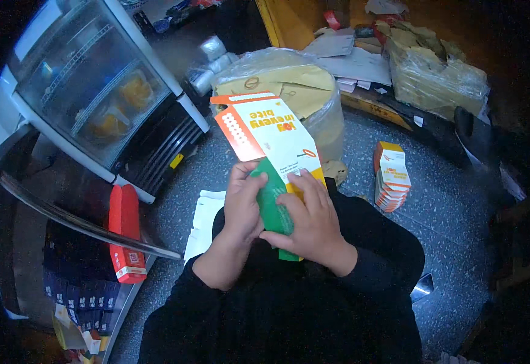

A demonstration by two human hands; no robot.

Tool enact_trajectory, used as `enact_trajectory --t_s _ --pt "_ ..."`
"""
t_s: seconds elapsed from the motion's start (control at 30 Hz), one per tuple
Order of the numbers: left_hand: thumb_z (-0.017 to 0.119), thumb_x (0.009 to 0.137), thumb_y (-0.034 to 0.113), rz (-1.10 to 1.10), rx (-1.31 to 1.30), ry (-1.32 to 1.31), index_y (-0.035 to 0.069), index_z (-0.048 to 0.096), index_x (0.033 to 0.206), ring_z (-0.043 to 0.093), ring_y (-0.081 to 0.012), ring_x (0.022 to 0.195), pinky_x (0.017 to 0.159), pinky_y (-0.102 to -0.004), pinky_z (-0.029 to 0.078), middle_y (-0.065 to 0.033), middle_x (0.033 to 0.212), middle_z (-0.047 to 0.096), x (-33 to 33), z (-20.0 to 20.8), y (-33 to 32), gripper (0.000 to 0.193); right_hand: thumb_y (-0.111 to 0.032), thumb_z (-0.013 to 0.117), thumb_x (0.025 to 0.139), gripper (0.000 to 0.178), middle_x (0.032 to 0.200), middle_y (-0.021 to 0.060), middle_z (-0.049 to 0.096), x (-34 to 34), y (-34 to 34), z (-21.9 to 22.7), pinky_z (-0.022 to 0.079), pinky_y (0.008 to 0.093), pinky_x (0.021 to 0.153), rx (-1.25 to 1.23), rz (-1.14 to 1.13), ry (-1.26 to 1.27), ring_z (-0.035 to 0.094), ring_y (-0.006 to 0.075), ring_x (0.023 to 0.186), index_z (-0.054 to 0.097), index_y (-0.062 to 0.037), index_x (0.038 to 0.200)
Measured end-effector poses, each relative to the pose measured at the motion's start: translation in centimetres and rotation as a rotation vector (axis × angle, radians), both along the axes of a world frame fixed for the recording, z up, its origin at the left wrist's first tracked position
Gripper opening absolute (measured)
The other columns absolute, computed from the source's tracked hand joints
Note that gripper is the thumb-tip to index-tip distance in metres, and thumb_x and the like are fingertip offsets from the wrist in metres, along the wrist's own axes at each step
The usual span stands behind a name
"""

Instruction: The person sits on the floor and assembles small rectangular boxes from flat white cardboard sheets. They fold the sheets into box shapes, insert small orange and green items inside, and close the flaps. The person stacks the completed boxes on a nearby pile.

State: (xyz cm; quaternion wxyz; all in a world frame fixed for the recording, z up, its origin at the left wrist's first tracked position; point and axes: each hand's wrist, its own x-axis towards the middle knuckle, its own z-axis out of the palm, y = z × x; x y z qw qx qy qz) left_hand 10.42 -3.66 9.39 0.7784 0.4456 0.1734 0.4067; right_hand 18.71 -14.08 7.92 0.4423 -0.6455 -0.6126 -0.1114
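Note:
Above my lap I hold a flat, partly folded food carton (280, 136) with white, orange, yellow and green panels. My left hand (244, 200) is closed on its green side panel, thumb on top. My right hand (307, 212) grips the lower right part, fingers bent over the white and yellow face and the thumb along the green panel's bottom. The carton's orange end flaps point away from me, spread out. A stack of similar folded cartons (392, 176) lies on the floor to my right. White flat sheets (204, 221) lie by my left knee.
A glass-door fridge (89, 91) stands at the left, with a curved metal handle bar (83, 221) near me. A red packet (125, 233) rests beside it. Ahead is a plastic-wrapped round bundle (322, 100); a wrapped brown parcel (435, 79) sits on a low ledge at the far right.

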Motion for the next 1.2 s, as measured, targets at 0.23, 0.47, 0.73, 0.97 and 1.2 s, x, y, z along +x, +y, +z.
enact_trajectory --t_s 0.23,0.47,0.73,0.97,1.2 --pt "0.046 0.075 0.003 -0.109 -0.174 -0.126 -0.003 0.038 0.114 0.054 -0.0256 0.097 0.085 -0.0375 0.044 -0.0148 0.107 0.050 -0.4 -1.2 0.3 0.041 -0.016 0.070 0.061 0.034 0.102 0.0177 0.052 0.9 0.2 0.0 0.046 0.0371 0.077 0.080 0.046 0.153 0.055 0.0306 0.093 0.052 -0.0036 0.087" --pt "0.048 0.077 -0.001 0.059 0.161 -0.145 0.001 0.032 0.119 0.050 -0.0289 0.103 0.084 -0.0407 0.048 -0.0155 0.115 0.043 -1.2 -1.7 -0.3 0.045 0.000 0.060 0.067 0.012 0.079 0.0131 0.061 2.1 0.0 -0.2 0.048 0.0308 0.065 0.440 0.077 0.434 0.061 0.0243 0.071 0.058 -0.0014 0.079" --pt "0.054 0.080 0.011 -0.055 0.305 0.101 0.006 0.034 0.121 0.045 -0.0242 0.109 0.089 -0.0358 0.041 -0.0107 0.118 0.042 -1.4 -3.1 -1.3 0.046 -0.007 0.064 0.069 0.014 0.084 0.0125 0.059 2.0 -0.5 -0.1 0.046 0.0292 0.066 0.341 0.190 0.417 0.059 0.0237 0.074 0.059 -0.0016 0.081" --pt "0.056 0.081 0.017 -0.171 0.292 0.023 0.008 0.036 0.122 0.045 -0.0205 0.109 0.091 -0.0318 0.037 -0.0084 0.116 0.044 -1.2 -5.5 -1.3 0.046 -0.010 0.065 0.069 0.014 0.092 0.0138 0.053 2.1 -0.7 0.5 0.045 0.0306 0.069 0.345 0.200 0.400 0.055 0.0234 0.080 0.059 -0.0022 0.080" --pt "0.050 0.082 0.018 -0.282 0.120 -0.373 0.000 0.037 0.119 0.050 -0.0281 0.102 0.084 -0.0412 0.045 -0.0150 0.113 0.048 -1.4 -3.5 -1.3 0.044 -0.009 0.064 0.069 0.014 0.089 0.0131 0.052 2.2 -0.8 0.2 0.045 0.0297 0.065 0.409 0.223 0.316 0.054 0.0239 0.076 0.059 -0.0039 0.081"
